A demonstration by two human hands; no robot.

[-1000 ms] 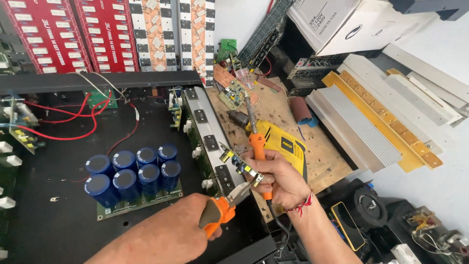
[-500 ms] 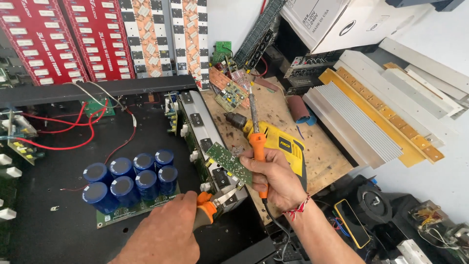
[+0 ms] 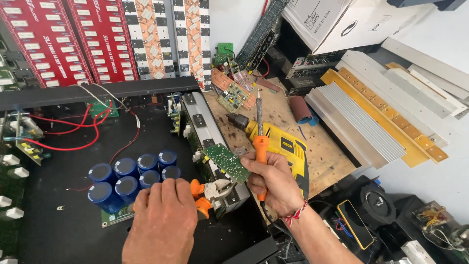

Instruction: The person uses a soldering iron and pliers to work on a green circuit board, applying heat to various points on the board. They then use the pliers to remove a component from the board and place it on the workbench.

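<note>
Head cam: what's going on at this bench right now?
A person is working at an open amplifier chassis. The right hand holds an orange-handled soldering iron upright, tip up, and also pinches a small green circuit board over the chassis edge. The left hand grips orange-handled pliers just below that board. Blue capacitors stand inside the chassis, and a yellow drill lies on the wooden bench behind the iron.

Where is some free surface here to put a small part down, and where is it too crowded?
Free: the black chassis floor between the red wires and the blue capacitors; also the wooden board right of the yellow drill. Crowded: around the small green circuit board, where the left hand with orange-handled pliers meets the right hand holding the soldering iron.
</note>
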